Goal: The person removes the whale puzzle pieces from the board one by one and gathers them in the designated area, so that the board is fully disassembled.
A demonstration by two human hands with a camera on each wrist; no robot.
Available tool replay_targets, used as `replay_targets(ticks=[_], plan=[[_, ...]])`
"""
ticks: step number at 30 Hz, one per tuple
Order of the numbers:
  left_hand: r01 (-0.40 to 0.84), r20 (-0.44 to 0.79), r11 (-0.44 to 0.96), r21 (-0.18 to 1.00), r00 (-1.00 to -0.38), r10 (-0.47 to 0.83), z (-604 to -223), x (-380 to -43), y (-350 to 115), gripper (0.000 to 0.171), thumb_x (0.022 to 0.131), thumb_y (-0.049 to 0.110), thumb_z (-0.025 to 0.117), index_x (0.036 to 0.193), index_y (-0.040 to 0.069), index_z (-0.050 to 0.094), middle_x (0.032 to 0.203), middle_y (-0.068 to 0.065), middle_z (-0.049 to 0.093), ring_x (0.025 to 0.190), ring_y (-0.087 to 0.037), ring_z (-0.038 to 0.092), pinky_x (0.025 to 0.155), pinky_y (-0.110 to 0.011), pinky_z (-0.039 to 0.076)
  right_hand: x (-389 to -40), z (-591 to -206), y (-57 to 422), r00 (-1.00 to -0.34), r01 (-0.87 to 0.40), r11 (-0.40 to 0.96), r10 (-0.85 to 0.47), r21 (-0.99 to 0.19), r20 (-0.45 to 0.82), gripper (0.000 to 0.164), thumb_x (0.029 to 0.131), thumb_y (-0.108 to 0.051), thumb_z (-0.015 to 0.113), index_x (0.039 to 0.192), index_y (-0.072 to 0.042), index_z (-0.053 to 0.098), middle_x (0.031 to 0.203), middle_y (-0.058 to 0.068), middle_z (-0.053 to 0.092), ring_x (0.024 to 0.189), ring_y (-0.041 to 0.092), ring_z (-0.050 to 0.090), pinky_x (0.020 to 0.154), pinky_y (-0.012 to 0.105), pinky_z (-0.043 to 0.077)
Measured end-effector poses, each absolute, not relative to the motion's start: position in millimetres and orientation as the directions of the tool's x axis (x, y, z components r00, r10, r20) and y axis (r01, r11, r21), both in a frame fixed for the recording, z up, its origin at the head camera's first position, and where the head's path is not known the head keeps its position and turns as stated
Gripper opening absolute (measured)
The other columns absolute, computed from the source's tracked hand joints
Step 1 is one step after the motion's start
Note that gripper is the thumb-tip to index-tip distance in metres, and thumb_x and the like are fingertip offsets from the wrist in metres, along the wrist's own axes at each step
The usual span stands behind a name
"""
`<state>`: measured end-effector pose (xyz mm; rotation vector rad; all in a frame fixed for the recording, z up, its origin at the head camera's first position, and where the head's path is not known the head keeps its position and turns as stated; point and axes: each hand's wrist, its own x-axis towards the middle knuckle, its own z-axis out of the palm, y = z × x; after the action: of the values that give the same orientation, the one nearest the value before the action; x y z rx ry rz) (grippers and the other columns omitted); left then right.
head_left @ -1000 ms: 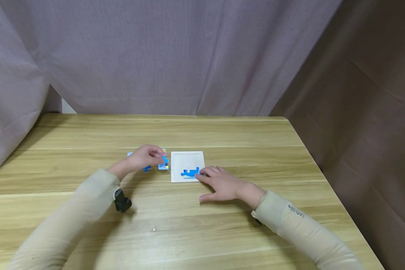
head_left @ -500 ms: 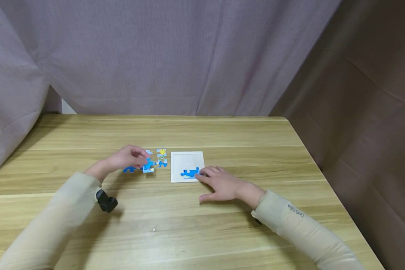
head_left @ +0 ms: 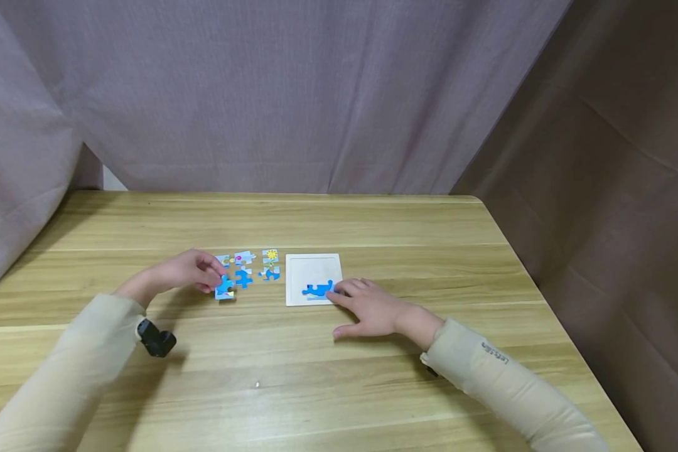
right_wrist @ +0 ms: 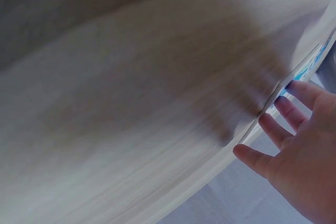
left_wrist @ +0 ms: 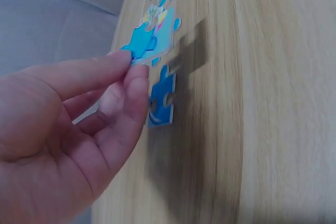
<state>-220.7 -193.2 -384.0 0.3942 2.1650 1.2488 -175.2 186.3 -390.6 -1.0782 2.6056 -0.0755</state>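
My left hand [head_left: 186,272] pinches a blue jigsaw puzzle piece [head_left: 225,286] by one side, at the left of a group of loose pieces. In the left wrist view that piece [left_wrist: 163,38] is tilted up off the table, its shadow falling beside it. A darker blue piece [left_wrist: 164,98] lies on the wood just below the fingers. My right hand [head_left: 373,309] has its fingers spread, fingertips at the right edge of the white puzzle tray [head_left: 311,269]. Joined blue pieces [head_left: 318,289] lie in the tray's lower right, partly hidden by those fingertips.
Left of the tray lie several loose pieces, among them one with a yellow sun [head_left: 270,255], a blue one [head_left: 244,278] and a pale one [head_left: 244,257]. The wooden table [head_left: 316,389] ends at grey curtains [head_left: 294,113] behind. A tiny white speck [head_left: 257,383] lies nearer the front.
My left hand has carried the pinched piece leftward from beside the tray to the left end of the loose pieces, uncovering several of them. My right hand has stayed in place.
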Motion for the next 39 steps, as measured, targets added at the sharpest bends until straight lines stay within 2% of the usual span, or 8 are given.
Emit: replay_targets(ticks=[10, 20, 29, 35, 39], plan=[[-0.070, -0.435, 0.565, 0.822, -0.718, 0.544, -385.6, -215.1, -200.4, 0.022, 0.089, 0.004, 0.057, 0.106, -0.011, 0.056, 0.082, -0.003, 0.060, 0.075, -0.013, 0.056, 0.072, -0.025, 0.054, -174.8, -390.1, 186.7, -0.665, -0.679, 0.715, -0.696, -0.170, -0.270, 0.081, 0.084, -0.065, 0.050, 0.147, -0.016, 0.031, 0.143, 0.006, 0.038, 0.136, 0.025, 0.030, 0.114, 0.049, 0.020], [-0.068, -0.425, 0.598, 0.798, -0.767, 0.480, -391.9, -215.9, -202.0, 0.022, 0.086, 0.004, 0.060, 0.103, -0.010, 0.055, 0.082, -0.003, 0.057, 0.074, -0.013, 0.055, 0.071, -0.027, 0.053, -175.7, -392.3, 186.9, -0.671, -0.672, 0.721, -0.689, -0.169, -0.274, 0.083, 0.084, -0.067, 0.049, 0.147, -0.017, 0.030, 0.144, 0.005, 0.037, 0.137, 0.023, 0.029, 0.115, 0.048, 0.020], [-0.027, -0.407, 0.623, 0.782, -0.779, 0.477, -386.7, -217.6, -198.7, 0.021, 0.088, 0.005, 0.058, 0.103, -0.010, 0.054, 0.085, -0.005, 0.058, 0.075, -0.013, 0.054, 0.071, -0.026, 0.052, -176.5, -391.9, 187.3, -0.662, -0.681, 0.711, -0.700, -0.173, -0.268, 0.082, 0.084, -0.065, 0.050, 0.147, -0.016, 0.031, 0.144, 0.006, 0.037, 0.137, 0.025, 0.029, 0.115, 0.048, 0.020], [0.006, -0.348, 0.575, 0.818, -0.790, 0.504, -379.1, -224.7, -185.4, 0.024, 0.087, 0.006, 0.057, 0.105, -0.010, 0.053, 0.083, -0.005, 0.057, 0.071, -0.012, 0.051, 0.065, -0.023, 0.049, -175.8, -391.6, 187.9, -0.659, -0.682, 0.709, -0.702, -0.180, -0.269, 0.082, 0.084, -0.065, 0.050, 0.147, -0.016, 0.030, 0.144, 0.007, 0.037, 0.137, 0.025, 0.029, 0.115, 0.048, 0.021], [0.006, -0.327, 0.534, 0.846, -0.784, 0.527, -373.7, -228.3, -165.7, 0.029, 0.087, 0.007, 0.057, 0.110, -0.010, 0.052, 0.083, -0.005, 0.057, 0.070, -0.012, 0.051, 0.066, -0.024, 0.047, -176.2, -392.3, 188.1, -0.657, -0.685, 0.706, -0.705, -0.178, -0.265, 0.083, 0.084, -0.065, 0.050, 0.147, -0.015, 0.030, 0.144, 0.007, 0.037, 0.137, 0.025, 0.029, 0.115, 0.047, 0.021]])
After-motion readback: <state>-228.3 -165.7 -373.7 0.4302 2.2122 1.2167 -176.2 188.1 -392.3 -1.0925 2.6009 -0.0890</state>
